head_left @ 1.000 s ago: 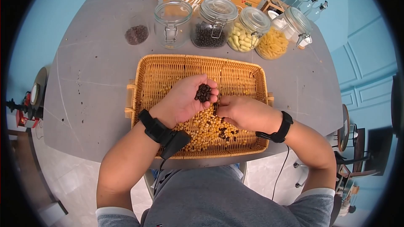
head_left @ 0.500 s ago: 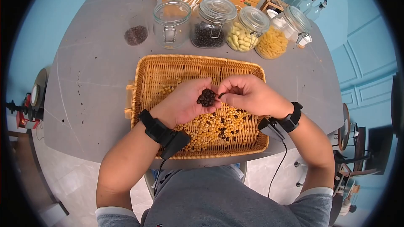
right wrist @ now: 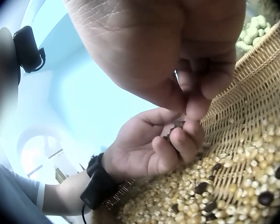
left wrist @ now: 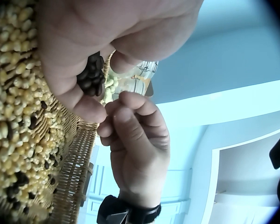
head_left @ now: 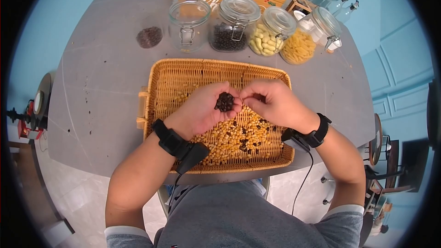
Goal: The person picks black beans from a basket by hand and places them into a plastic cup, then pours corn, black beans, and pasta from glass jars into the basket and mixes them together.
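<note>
The left hand (head_left: 202, 108) is cupped palm up over the basket (head_left: 172, 80), fingers curled round a small heap of dark beans (head_left: 224, 102). The right hand (head_left: 271, 103) sits just beside it, fingertips pinched together at the edge of that heap, touching the left fingertips; whether a bean is between them I cannot tell, the wrist views hide it. So the beans lie directly to the left of the right hand, at the same height, above the basket's middle.

Below the hands the near half of the basket holds yellow corn (head_left: 229, 140) with more dark beans scattered among it, mostly under and to the right of the hands; the far half shows bare wicker.

Beyond the basket on the grey bench (head_left: 101, 82) stands a row of jars: an empty one (head_left: 189, 18), one with dark beans (head_left: 232, 24), one with pale pieces (head_left: 270, 31), one with pasta (head_left: 304, 41). A small glass of beans (head_left: 149, 36) sits furthest left.
</note>
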### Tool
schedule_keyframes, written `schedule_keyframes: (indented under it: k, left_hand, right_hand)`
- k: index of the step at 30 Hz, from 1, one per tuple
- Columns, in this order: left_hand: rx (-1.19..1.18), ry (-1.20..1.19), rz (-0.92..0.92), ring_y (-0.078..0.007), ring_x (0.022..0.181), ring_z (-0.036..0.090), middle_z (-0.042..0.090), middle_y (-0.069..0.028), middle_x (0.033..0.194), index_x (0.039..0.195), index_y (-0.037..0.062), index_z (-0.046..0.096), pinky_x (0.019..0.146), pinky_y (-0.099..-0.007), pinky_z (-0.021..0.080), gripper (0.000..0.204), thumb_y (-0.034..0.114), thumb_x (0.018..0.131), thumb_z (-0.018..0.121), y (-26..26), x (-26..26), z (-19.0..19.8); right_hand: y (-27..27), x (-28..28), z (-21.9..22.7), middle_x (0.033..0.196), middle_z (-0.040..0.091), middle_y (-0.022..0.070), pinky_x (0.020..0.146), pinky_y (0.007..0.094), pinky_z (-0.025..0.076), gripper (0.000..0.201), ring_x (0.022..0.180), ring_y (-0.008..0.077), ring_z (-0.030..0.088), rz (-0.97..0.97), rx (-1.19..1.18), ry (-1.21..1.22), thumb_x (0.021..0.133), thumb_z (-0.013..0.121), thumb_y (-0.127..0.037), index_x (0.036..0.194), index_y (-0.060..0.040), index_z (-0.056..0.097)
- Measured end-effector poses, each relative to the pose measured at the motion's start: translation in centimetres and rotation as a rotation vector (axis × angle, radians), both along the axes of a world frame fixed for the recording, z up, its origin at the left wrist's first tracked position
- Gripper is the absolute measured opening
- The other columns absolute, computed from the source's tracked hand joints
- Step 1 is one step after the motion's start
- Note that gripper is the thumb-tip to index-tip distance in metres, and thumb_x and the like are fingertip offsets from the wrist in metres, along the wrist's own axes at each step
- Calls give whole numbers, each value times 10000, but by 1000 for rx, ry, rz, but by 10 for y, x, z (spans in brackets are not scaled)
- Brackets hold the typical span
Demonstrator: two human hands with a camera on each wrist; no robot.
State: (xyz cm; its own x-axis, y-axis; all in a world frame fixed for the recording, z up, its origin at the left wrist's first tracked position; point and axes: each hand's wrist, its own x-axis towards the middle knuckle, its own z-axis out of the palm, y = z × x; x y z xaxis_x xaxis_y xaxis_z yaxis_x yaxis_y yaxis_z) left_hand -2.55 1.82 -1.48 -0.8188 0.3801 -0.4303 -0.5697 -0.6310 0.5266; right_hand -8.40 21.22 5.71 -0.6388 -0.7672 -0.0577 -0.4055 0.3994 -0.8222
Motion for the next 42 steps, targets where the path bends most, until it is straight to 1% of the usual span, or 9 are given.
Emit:
schedule_keyframes:
  k: [2, 3, 5, 14, 18, 20, 30, 32, 42]
  left_hand:
    - [-34, 9, 86, -173, 817, 636, 659, -76, 923, 1025, 19, 629, 723, -285, 535, 327, 285, 1030, 439, -3, 0, -2]
    - [-33, 9, 85, -173, 817, 636, 659, -76, 923, 1025, 19, 629, 723, -285, 535, 327, 285, 1030, 439, -3, 0, -2]
    - [-49, -22, 128, -158, 798, 614, 648, -62, 899, 1010, 27, 634, 689, -265, 511, 323, 297, 1024, 457, -4, -1, -1]
    - [-70, -19, 122, -152, 787, 606, 646, -61, 899, 993, 35, 631, 678, -256, 504, 325, 301, 1030, 450, -4, 0, 3]
    - [-74, -12, 127, -156, 782, 605, 645, -64, 902, 995, 32, 629, 676, -257, 501, 328, 303, 1032, 448, -4, 1, 3]
    - [-70, -7, 123, -160, 784, 604, 642, -68, 908, 996, 28, 628, 673, -260, 497, 335, 306, 1034, 445, -3, 1, 4]
    - [-81, -17, 124, -164, 795, 600, 638, -68, 912, 1007, 30, 625, 663, -267, 491, 335, 306, 1035, 437, -3, 0, 3]
    - [-83, -9, 121, -165, 791, 601, 640, -65, 907, 1004, 32, 624, 659, -268, 490, 332, 306, 1034, 439, -3, 0, 4]
    - [-96, -26, 124, -171, 778, 608, 643, -63, 901, 987, 39, 628, 653, -268, 490, 317, 296, 1029, 445, -1, 0, 4]
  right_hand:
    - [7, -6, -14, 908, 667, 128, 730, 359, 528, 215, 811, 283, 663, 280, 116, 337, 813, 690, 15, 1025, -14, 667]
    - [8, -5, -19, 908, 667, 128, 730, 359, 528, 215, 811, 283, 663, 279, 117, 338, 813, 690, 15, 1025, -14, 667]
    - [7, 2, -29, 918, 628, 149, 717, 420, 519, 196, 817, 364, 624, 285, 166, 383, 791, 695, -30, 984, -32, 662]
    - [-1, 9, -33, 888, 601, 145, 704, 445, 517, 88, 823, 367, 635, 332, 265, 482, 827, 628, -85, 862, -6, 612]
    - [2, 6, -29, 876, 596, 152, 704, 450, 516, 70, 818, 372, 633, 318, 210, 408, 819, 635, -70, 859, -20, 607]
    - [4, 3, -29, 929, 598, 139, 718, 431, 514, 138, 840, 361, 621, 379, 230, 324, 802, 670, -28, 925, -41, 609]
    - [3, 4, -35, 942, 599, 145, 733, 432, 511, 148, 864, 369, 621, 409, 199, 332, 821, 668, -21, 957, -36, 611]
    - [4, 4, -35, 945, 596, 150, 735, 431, 511, 141, 865, 370, 622, 357, 230, 330, 824, 670, -30, 950, -30, 606]
    - [4, 8, -34, 894, 588, 141, 696, 440, 511, 93, 815, 365, 622, 368, 229, 392, 832, 671, -64, 901, -46, 611]
